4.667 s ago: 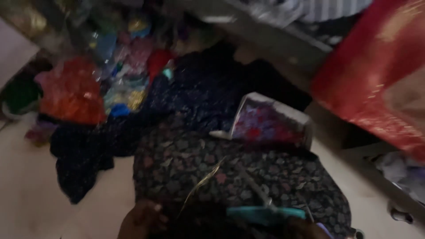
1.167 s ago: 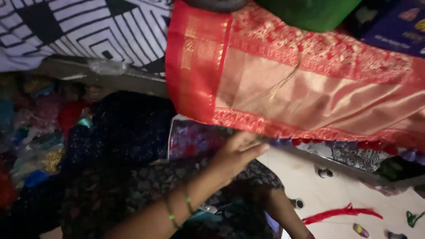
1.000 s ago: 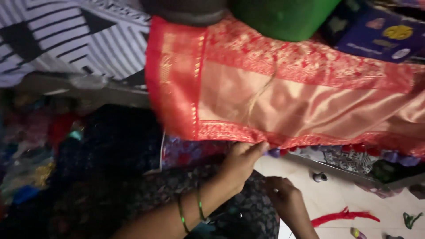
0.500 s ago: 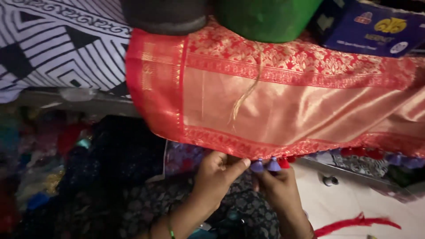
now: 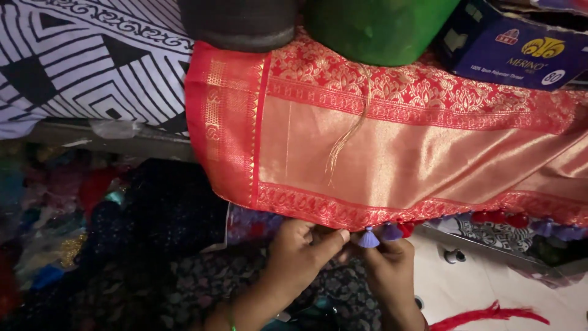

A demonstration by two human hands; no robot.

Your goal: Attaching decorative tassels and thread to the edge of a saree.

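Hands now closer together vs. half a sec. ago: left hand (image 5: 300,254) and right hand (image 5: 389,270) both sit right under the lower hem of the red-and-gold fabric (image 5: 392,153), meeting near the tassels. A sec. ago only the left was at the hem, right well below it. View has also closed in; cloth fills more of the frame, its left edge further right than before.

Grip: left thumb and forefinger pinched narrow at the hem, just beside the purple tassel (image 5: 368,238); whether it holds thread or the border itself, cannot tell. Right hand fingers curled up under a second purple tassel (image 5: 392,232), touching or very near it; what it holds, cannot tell. Green bangle on left wrist, partly cut off at bottom edge.

Fabric condition: hangs off a raised ledge, draped flat. Centre panel peach-gold w/ sheen, framed by red border w/ gold woven motifs top, left and bottom. Loose gold threads (image 5: 343,144) dangle down the mid panel. Row of red and purple tassels along hem to the right.

Surroundings: dark cylinder (image 5: 239,24) and green cylinder (image 5: 380,27) rest on the fabric's upper edge; blue box (image 5: 514,46) top right. Black-and-white patterned cloth (image 5: 86,67) at left. Dark floral cloth (image 5: 184,276) beneath the hands. Red thread bundle (image 5: 490,315) on the pale floor, lower right.
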